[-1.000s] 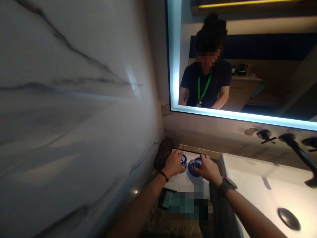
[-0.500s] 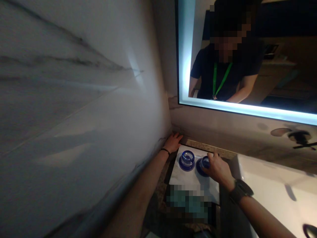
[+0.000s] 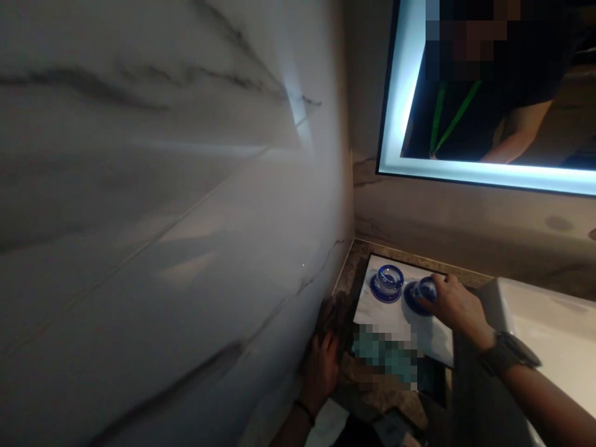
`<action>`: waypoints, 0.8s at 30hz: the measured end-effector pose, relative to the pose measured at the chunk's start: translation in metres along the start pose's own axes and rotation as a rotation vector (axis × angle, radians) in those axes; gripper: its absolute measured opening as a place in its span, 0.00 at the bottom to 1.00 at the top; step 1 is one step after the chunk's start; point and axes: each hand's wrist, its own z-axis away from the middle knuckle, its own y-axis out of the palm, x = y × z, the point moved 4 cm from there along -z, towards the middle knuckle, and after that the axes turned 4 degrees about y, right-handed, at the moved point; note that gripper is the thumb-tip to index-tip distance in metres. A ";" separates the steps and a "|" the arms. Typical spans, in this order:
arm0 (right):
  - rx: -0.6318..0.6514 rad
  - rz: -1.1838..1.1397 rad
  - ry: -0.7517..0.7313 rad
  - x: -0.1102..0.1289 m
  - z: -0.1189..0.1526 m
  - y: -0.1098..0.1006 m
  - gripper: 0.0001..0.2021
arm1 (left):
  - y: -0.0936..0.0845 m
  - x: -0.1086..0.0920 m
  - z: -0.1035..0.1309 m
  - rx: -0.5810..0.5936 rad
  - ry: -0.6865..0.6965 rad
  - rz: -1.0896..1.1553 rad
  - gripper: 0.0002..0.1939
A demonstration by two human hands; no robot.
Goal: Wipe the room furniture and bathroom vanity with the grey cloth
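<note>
My right hand [image 3: 459,307], with a dark watch on the wrist, has its fingers around the rim of the right glass cup [image 3: 426,289]. That cup stands on a dark blue saucer [image 3: 413,301]. To its left a second blue-rimmed glass cup [image 3: 389,279] sits on its own blue saucer [image 3: 384,297]. Both are on a white marble-look tray [image 3: 435,344] with a dark edge. My left hand [image 3: 325,360] is left of the tray, low by the wall, fingers apart and holding nothing.
A marbled wall [image 3: 209,186] fills the left side. The white basin [image 3: 549,323] lies right of the tray. Above is a lit mirror [image 3: 465,166] reflecting a person with a green lanyard. A blurred teal item [image 3: 384,357] lies at the tray's near edge.
My left hand has come back toward me from the counter's far corner. My right hand stays at the right cup. The view has shifted, so the tray appears farther right.
</note>
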 end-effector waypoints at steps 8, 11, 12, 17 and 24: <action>-0.164 -0.122 0.052 0.001 0.037 0.001 0.37 | 0.046 0.002 0.087 0.157 0.149 0.193 0.29; -0.211 -0.185 0.039 -0.015 0.073 0.002 0.33 | 0.026 -0.010 0.097 0.146 0.302 0.264 0.25; -0.223 -0.203 0.031 -0.023 0.089 0.002 0.31 | 0.019 -0.011 0.096 0.117 0.294 0.242 0.27; -0.294 -0.493 0.119 -0.085 0.189 -0.003 0.28 | 0.028 -0.020 0.081 0.019 0.030 -0.045 0.44; -0.316 -0.738 0.396 -0.198 0.349 0.012 0.23 | 0.104 -0.146 0.088 0.025 0.117 -0.326 0.41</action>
